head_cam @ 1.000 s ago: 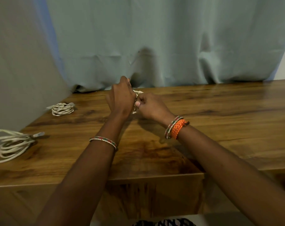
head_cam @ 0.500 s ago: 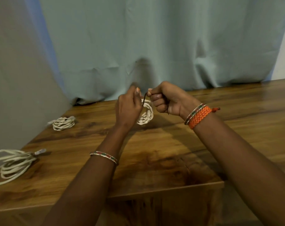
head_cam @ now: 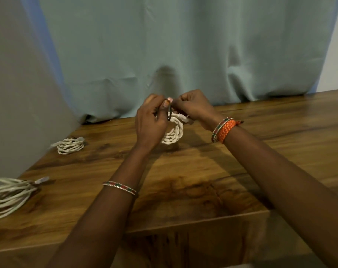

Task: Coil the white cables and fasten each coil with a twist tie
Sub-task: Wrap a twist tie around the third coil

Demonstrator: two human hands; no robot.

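- White cable coil held up just above wooden surface, between both hands, mid-frame near back edge.
- Dark twist tie looped over top of coil, pinched at fingertips.
- No brand, label or readable writing anywhere.
- Left hand back toward camera, fingers curled, pinching tie at coil top; beaded bangle on forearm.
- Right hand fingers curled in, pinching same tie from opposite side, knuckles up; orange woven bracelet on wrist.
- Both forearms reaching forward from near edge, converging on coil.
- Second small coil lying on surface at left, near wall, well apart from hands.
- Looser, larger cable bundle at far left, partly cut by frame edge.
- Grey-blue curtain hanging along back edge.
- Open bare wood right of hands and toward front edge.
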